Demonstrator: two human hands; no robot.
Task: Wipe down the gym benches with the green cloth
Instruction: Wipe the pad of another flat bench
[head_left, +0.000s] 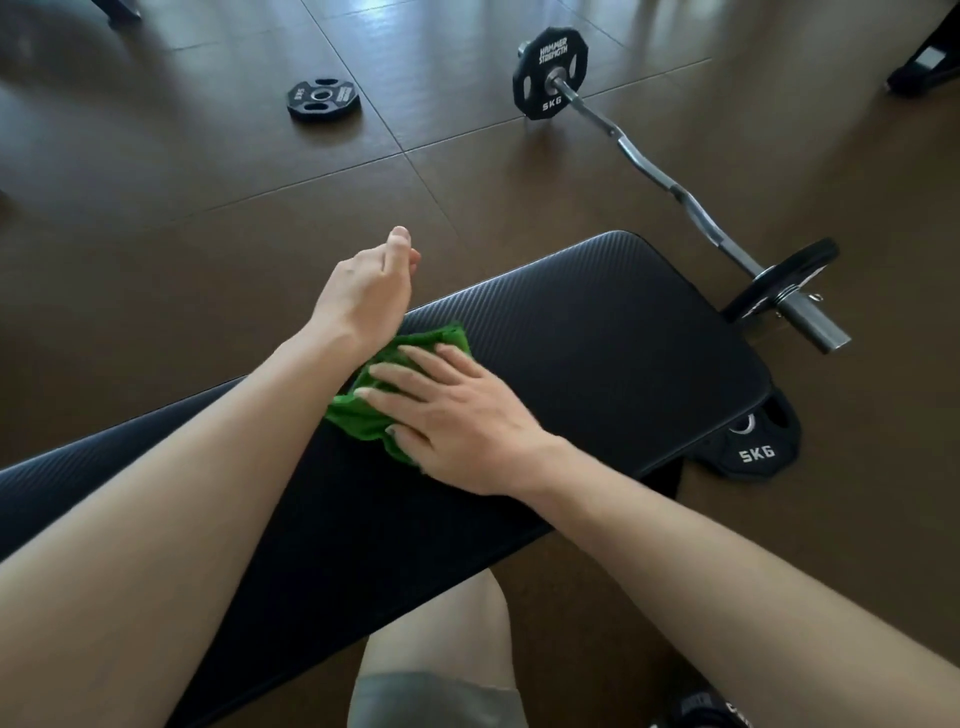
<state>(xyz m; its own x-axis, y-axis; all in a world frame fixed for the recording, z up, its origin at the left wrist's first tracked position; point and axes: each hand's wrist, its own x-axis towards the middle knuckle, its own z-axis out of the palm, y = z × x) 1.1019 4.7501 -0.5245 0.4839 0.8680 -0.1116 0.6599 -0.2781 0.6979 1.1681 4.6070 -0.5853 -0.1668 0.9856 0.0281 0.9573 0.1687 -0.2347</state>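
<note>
A black padded gym bench (597, 332) runs from the lower left to the middle right of the head view. On its pad lies a crumpled green cloth (363, 410). My right hand (457, 415) presses flat on the cloth with straight, spread fingers. My left hand (363, 291) hovers above the bench's far edge, just left of the cloth; its fingers are loosely relaxed and it holds nothing. Most of the cloth is hidden under my right hand.
A curl bar (670, 182) with black plates lies on the brown floor beyond the bench's right end. A loose 5 kg plate (753, 447) sits under that end, another plate (319, 98) lies far left. My knee (436, 649) is below the bench.
</note>
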